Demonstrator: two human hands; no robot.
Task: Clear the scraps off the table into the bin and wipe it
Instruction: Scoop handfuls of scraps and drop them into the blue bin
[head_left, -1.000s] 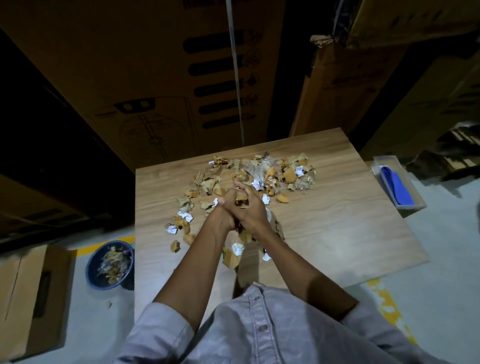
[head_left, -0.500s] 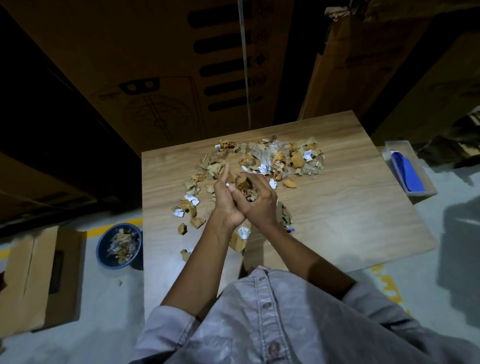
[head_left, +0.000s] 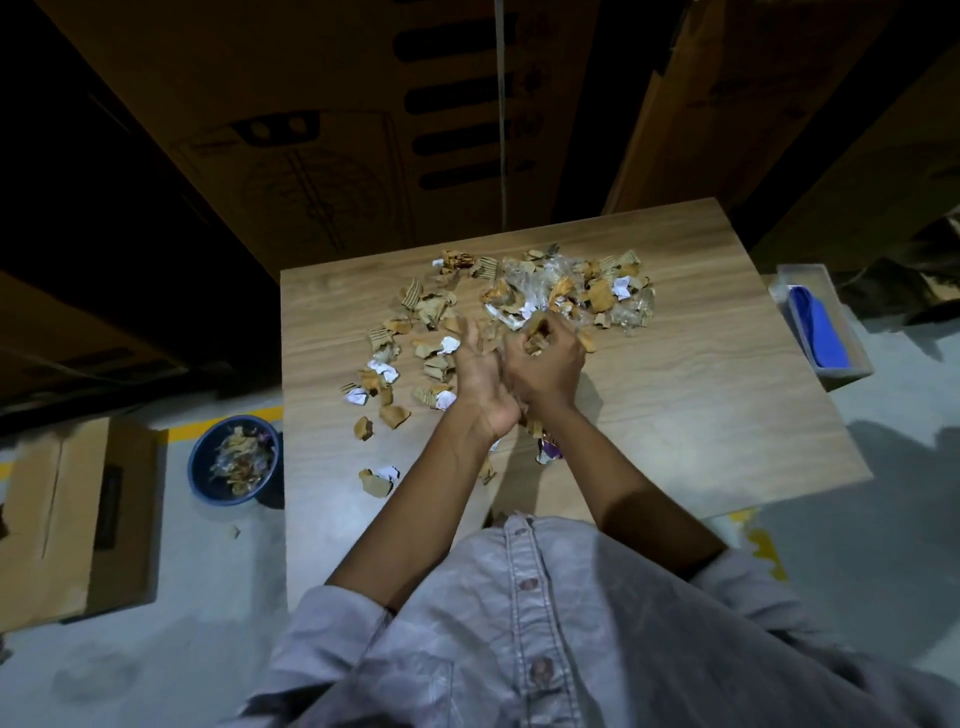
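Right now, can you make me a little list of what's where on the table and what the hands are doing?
Table: wooden, with scraps of cardboard, paper and clear plastic spread across it.
Right hand: grips a bunch of scraps.
Left hand: fingers straight, beside the right hand.
Bin: blue, on the floor left of the table, some scraps inside.
Cloth: blue, in a clear tray right of the table.

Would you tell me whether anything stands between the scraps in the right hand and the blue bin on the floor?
Nothing visible blocks it. The right hand grips scraps over the table; toward the bin, open on the floor past the table's left edge, are only the left hand beside it and loose scraps.
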